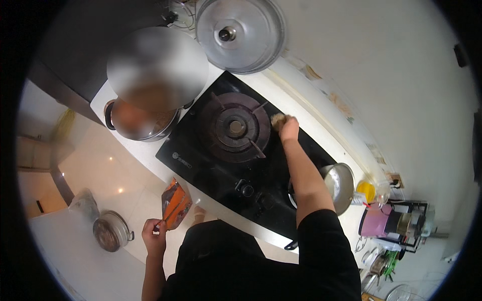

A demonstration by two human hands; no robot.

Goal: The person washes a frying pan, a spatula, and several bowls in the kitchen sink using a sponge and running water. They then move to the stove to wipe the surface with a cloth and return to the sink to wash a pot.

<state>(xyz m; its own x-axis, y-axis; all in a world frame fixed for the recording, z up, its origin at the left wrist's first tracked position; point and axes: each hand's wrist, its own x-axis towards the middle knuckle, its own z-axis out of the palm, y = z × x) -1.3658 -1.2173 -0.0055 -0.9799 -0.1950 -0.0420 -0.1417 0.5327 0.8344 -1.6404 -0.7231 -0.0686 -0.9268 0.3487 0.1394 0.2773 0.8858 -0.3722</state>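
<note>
My right hand grips a small, blurred tan wad, perhaps a sponge or cloth. It is over the back part of the black glass gas cooktop, beside the round burner and its dark pan support. Lower left, off the counter's front edge, my left hand pinches the lower end of an orange and dark plastic packet. The control knob sits near the cooktop's front. My right forearm hides part of the cooktop's right side.
A steel pot with dark handles stands left of the cooktop, partly covered by a blurred patch. A large domed metal lid leans behind. On the right are a metal pan, a yellow-topped container and a pink object.
</note>
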